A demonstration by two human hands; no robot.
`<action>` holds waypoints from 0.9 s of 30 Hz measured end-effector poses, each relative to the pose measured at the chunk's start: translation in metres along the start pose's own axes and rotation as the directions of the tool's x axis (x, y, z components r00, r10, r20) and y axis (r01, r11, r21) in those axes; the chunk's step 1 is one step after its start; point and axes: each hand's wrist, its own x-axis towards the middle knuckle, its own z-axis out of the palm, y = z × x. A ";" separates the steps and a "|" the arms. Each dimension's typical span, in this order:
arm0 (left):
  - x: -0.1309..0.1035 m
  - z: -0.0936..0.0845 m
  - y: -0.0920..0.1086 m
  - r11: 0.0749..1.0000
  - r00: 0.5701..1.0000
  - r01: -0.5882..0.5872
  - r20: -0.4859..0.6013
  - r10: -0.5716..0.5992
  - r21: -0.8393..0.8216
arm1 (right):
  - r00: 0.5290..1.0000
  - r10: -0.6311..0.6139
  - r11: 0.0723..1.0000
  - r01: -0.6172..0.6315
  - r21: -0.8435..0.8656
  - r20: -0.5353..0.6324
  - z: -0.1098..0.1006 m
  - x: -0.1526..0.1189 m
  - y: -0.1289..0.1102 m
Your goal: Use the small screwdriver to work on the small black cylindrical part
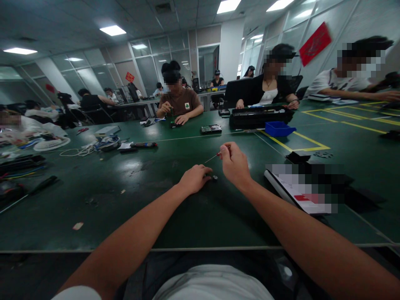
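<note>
My right hand [235, 164] holds a thin screwdriver [214, 157] with a red handle, its metal shaft slanting down to the left above the green table [150, 196]. My left hand [195, 178] rests on the table with its fingers curled beside a small dark part [215, 178]. I cannot tell whether those fingers grip anything. The two hands sit close together near the table's middle.
A blurred paper and black tray [304, 183] lie to the right of my hands. Farther back are a blue bin [278, 128], a long black case [259, 116], a hard drive [211, 129] and cables [93, 146]. Several people sit working across the table.
</note>
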 end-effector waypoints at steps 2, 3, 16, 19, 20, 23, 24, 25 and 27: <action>-0.001 0.001 0.002 0.999 1.000 -0.030 0.007 0.030 -0.011 | 1.000 0.002 1.000 -0.002 -0.002 -0.001 0.000 0.000 0.001; -0.001 0.001 0.003 0.999 0.999 -0.048 0.016 0.048 -0.011 | 1.000 0.002 1.000 -0.002 -0.002 -0.001 0.000 0.000 0.001; -0.002 -0.003 0.014 0.997 0.997 -0.069 0.045 0.068 0.020 | 1.000 -0.005 1.000 0.005 0.017 0.006 0.002 0.000 0.001; -0.002 -0.002 0.017 0.998 0.995 -0.069 0.070 0.068 0.012 | 1.000 -0.008 1.000 0.008 0.013 0.005 0.002 0.000 0.001; -0.001 -0.001 0.017 0.998 0.994 -0.070 0.079 0.069 0.001 | 1.000 -0.008 1.000 0.008 0.011 0.004 0.001 0.000 0.000; 0.002 0.002 0.014 0.996 0.994 -0.076 0.075 0.080 -0.056 | 1.000 -0.007 1.000 0.007 0.011 0.008 0.000 0.000 0.000; 0.002 0.002 0.013 0.994 0.995 -0.071 0.064 0.077 -0.082 | 1.000 -0.006 1.000 0.006 0.013 0.009 0.000 0.000 0.001; 0.002 0.002 0.011 0.991 0.996 -0.061 0.052 0.068 -0.117 | 1.000 -0.005 1.000 0.005 0.016 0.009 0.000 0.000 0.001; 0.001 -0.002 0.009 0.980 0.999 -0.033 0.019 0.037 -0.194 | 1.000 -0.006 1.000 0.006 0.022 0.006 -0.001 0.000 0.001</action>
